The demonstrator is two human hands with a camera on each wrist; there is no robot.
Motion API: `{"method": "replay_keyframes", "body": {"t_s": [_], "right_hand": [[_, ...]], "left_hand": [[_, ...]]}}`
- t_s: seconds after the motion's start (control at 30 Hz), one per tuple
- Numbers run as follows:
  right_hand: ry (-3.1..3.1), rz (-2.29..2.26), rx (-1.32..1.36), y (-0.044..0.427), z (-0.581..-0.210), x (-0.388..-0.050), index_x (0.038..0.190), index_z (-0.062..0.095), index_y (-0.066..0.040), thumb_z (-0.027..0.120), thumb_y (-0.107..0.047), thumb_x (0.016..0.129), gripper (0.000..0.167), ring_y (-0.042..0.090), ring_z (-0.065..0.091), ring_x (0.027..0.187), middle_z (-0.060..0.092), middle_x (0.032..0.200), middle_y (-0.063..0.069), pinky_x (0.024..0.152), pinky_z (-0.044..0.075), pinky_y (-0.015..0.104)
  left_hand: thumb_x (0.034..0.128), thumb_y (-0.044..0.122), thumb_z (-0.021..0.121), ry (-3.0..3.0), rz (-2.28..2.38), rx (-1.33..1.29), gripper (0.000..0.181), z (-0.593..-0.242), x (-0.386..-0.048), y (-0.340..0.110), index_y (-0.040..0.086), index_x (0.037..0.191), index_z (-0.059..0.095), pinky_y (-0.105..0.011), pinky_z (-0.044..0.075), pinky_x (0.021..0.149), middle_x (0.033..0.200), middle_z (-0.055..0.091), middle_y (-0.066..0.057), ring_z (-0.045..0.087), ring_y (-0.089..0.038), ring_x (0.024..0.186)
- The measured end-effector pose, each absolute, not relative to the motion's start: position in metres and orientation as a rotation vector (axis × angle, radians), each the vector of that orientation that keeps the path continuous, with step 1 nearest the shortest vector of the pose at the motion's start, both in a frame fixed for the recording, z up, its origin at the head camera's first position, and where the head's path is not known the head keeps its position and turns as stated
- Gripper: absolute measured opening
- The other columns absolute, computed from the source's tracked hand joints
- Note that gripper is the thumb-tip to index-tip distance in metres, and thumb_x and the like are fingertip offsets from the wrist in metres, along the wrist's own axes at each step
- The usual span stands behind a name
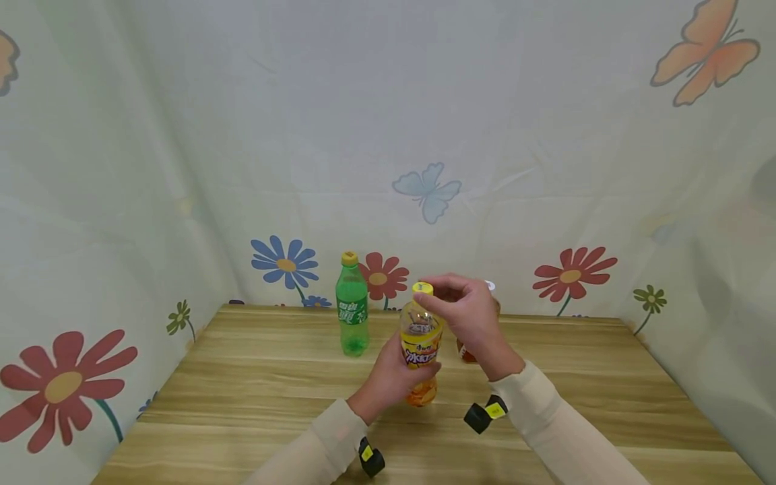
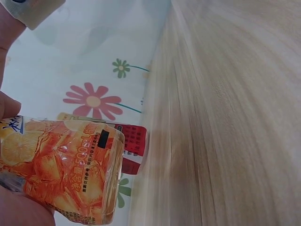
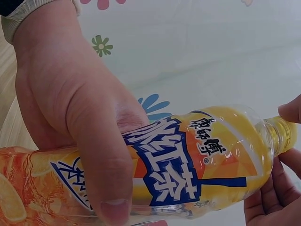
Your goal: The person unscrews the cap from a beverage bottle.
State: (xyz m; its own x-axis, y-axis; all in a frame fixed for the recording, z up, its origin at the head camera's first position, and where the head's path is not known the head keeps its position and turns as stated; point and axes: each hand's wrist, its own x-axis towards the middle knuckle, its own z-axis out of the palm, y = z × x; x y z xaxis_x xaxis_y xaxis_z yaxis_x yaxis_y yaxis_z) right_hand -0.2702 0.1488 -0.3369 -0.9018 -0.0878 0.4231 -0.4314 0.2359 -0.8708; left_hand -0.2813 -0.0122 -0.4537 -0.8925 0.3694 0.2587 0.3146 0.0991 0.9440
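My left hand (image 1: pixel 397 377) grips an iced tea bottle (image 1: pixel 420 340) round its middle, with the thumb across the front of the label. The bottle is clear with a yellow and orange label, nearly upright. In the left wrist view, its base (image 2: pixel 110 174) hangs a little above the table. At the top, my right hand (image 1: pixel 469 313) pinches the yellow cap (image 1: pixel 422 288) between thumb and fingers. The right wrist view shows the cap (image 3: pixel 284 134) at the bottle's neck, partly covered by those fingers.
A green soda bottle (image 1: pixel 352 306) with a yellow cap stands upright at the back left on the wooden table (image 1: pixel 254 377). Behind my right hand, a bottle with a white cap (image 1: pixel 490 285) and red label (image 2: pixel 134 146) is mostly hidden. Flower-printed curtains (image 1: pixel 339 135) enclose the table.
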Motion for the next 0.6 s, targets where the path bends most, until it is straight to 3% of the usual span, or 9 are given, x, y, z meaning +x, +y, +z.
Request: {"method": "replay_keyframes", "body": {"t_s": [0.6], "right_hand": [[-2.174, 1.81, 0.519, 0.151, -0.3362, -0.2718, 0.122, 0.075, -0.007, 0.08, -0.025, 0.09, 0.037, 0.027, 0.071, 0.1, 0.076, 0.108, 0.001, 0.086, 0.06, 0.025]], "left_hand": [[0.0917, 0.019, 0.077, 2.315, 1.951, 0.727, 0.062, -0.459, -0.2852, -0.0123, 0.031, 0.142, 0.044, -0.045, 0.054, 0.104, 0.13, 0.063, 0.004, 0.064, -0.018, 0.116]]}}
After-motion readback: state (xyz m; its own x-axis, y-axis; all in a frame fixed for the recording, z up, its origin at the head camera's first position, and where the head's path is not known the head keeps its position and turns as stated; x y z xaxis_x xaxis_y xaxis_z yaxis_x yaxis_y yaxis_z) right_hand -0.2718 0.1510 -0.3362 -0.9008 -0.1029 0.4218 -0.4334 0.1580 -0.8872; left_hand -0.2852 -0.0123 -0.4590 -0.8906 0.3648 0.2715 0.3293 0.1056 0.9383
